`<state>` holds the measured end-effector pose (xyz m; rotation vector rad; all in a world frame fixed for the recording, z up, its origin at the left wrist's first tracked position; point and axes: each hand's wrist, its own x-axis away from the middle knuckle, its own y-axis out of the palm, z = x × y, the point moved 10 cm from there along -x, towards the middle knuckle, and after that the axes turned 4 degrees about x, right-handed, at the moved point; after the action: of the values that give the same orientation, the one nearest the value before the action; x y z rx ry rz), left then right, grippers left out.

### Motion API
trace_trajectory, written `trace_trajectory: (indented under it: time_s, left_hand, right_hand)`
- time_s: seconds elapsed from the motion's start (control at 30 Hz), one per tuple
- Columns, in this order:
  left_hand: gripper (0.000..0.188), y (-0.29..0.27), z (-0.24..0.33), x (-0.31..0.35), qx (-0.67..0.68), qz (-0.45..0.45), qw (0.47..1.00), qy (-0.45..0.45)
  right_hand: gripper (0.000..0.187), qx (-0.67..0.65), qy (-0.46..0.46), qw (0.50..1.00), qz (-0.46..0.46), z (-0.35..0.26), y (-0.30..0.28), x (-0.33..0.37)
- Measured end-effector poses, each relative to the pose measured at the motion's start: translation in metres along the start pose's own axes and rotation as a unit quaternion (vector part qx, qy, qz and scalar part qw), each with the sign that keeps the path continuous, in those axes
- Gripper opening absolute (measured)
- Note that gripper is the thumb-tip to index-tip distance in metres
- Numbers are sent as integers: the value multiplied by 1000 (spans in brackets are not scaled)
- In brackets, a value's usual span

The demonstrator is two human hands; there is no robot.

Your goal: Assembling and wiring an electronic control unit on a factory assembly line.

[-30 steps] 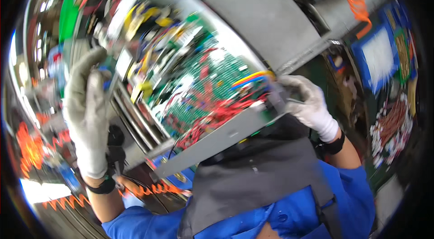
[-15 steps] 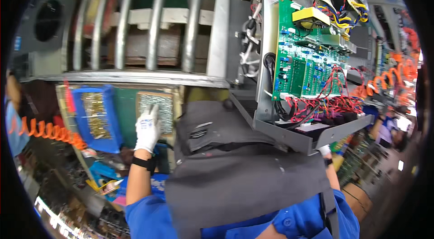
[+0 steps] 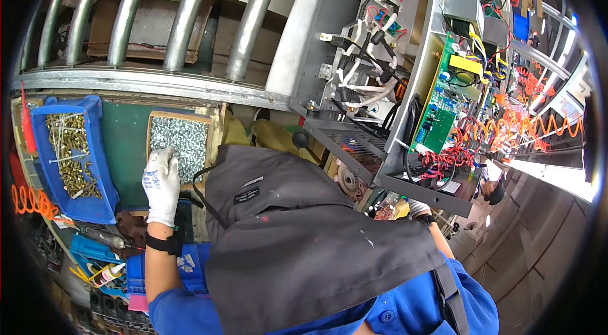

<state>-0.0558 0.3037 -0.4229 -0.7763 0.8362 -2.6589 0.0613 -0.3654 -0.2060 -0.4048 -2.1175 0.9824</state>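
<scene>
My left hand point(image 3: 161, 188), in a white glove, is at the left edge of a shallow box point(image 3: 149, 135) of small silvery screws point(image 3: 179, 139). Its fingers are bent and drawn together; whatever they hold is too small to make out. Left of it lies a blue bin point(image 3: 107, 186) with brass-coloured fasteners point(image 3: 71, 154). My right hand point(image 3: 418, 208), also gloved, is by the lower edge of an open grey metal chassis point(image 3: 423, 190), its fingers mostly hidden. A green circuit board point(image 3: 437, 113) with red wiring point(image 3: 443, 167) stands in the chassis.
Metal rollers point(image 3: 190, 15) run behind a rail point(image 3: 145, 83) at the far left. White cables point(image 3: 364, 72) fill the chassis's left section. Orange coiled hoses point(image 3: 538, 126) hang at right. A bottle point(image 3: 109, 273) and blue tools point(image 3: 95, 248) lie at lower left. A person point(image 3: 493, 186) is beyond the chassis.
The view has turned, and more of the chassis's cable section shows. My left hand has drawn back from over the screws to the box's left edge, its fingers now more bent.
</scene>
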Motion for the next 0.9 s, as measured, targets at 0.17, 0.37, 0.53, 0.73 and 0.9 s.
trace_trajectory:
  time_s: [0.17,0.37,0.53,0.73,0.9]
  left_hand:
    - [17,-7,-1,-9,-60,-26,998,-24]
    - [7,-3,16,-28,-129,-91,987,-28]
    - [10,29,80,-29,234,-177,947,-128]
    - [17,80,178,-4,582,-239,760,-166]
    - [18,113,200,19,600,-210,758,-149]
  right_hand:
    - [26,-16,14,1000,2,8,0,6]
    - [22,-62,10,998,2,19,4,3]
    - [20,-117,-24,993,-24,10,21,-17]
    - [17,-136,-140,975,-105,-25,38,-48]
    - [34,26,-300,931,-209,-26,52,-63]
